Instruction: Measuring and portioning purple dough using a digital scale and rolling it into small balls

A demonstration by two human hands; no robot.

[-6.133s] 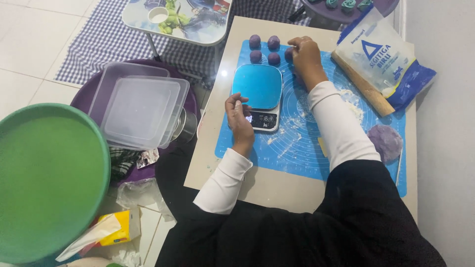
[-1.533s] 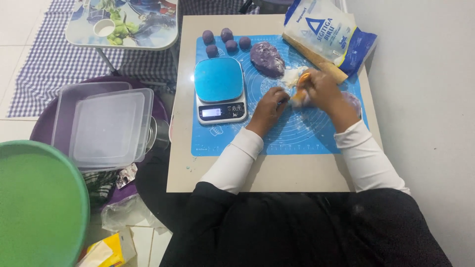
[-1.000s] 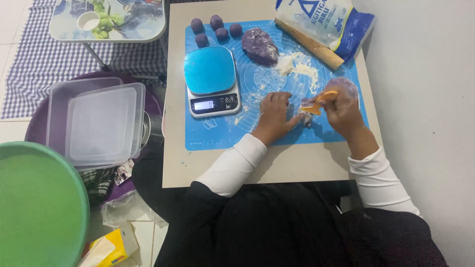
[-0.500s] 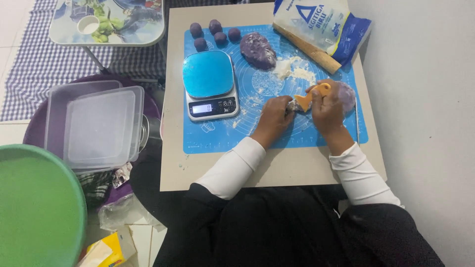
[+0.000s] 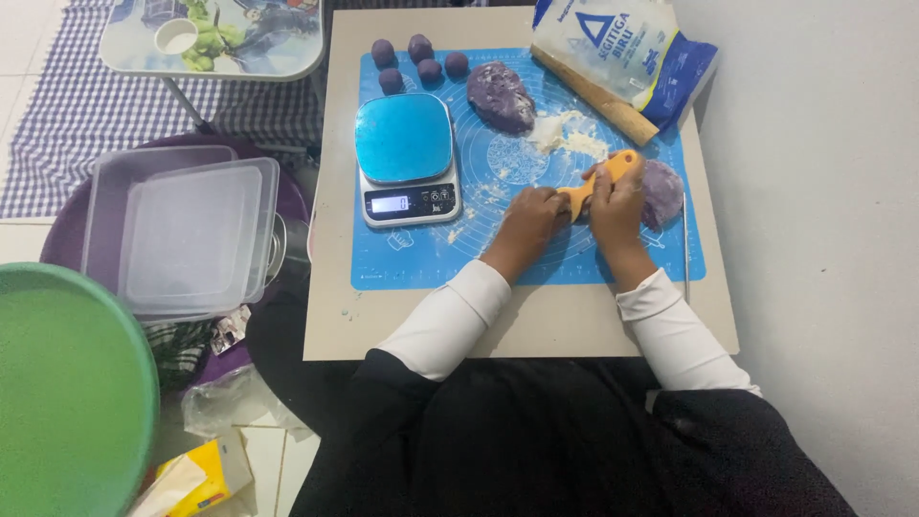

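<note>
My right hand [image 5: 617,206] grips an orange dough scraper [image 5: 601,180] on the blue silicone mat [image 5: 431,258], right beside a purple dough lump [image 5: 662,190] at the mat's right edge. My left hand [image 5: 533,215] rests closed on the mat, touching the scraper's lower end. A bigger purple dough lump [image 5: 500,94] lies further back, with loose flour [image 5: 572,136] next to it. Several small purple dough balls [image 5: 418,59] sit at the mat's far left corner. A blue-topped digital scale [image 5: 405,158] stands on the mat's left side.
A flour bag [image 5: 622,48] and a wooden rolling pin [image 5: 593,96] lie at the table's back right. Stacked clear plastic containers [image 5: 187,230] sit on the floor to the left, near a green round lid [image 5: 67,393] and a small folding table [image 5: 215,38].
My hands moved from the scale and dough balls to the right side of the mat. My right hand took up the orange scraper and brought it to the right dough lump.
</note>
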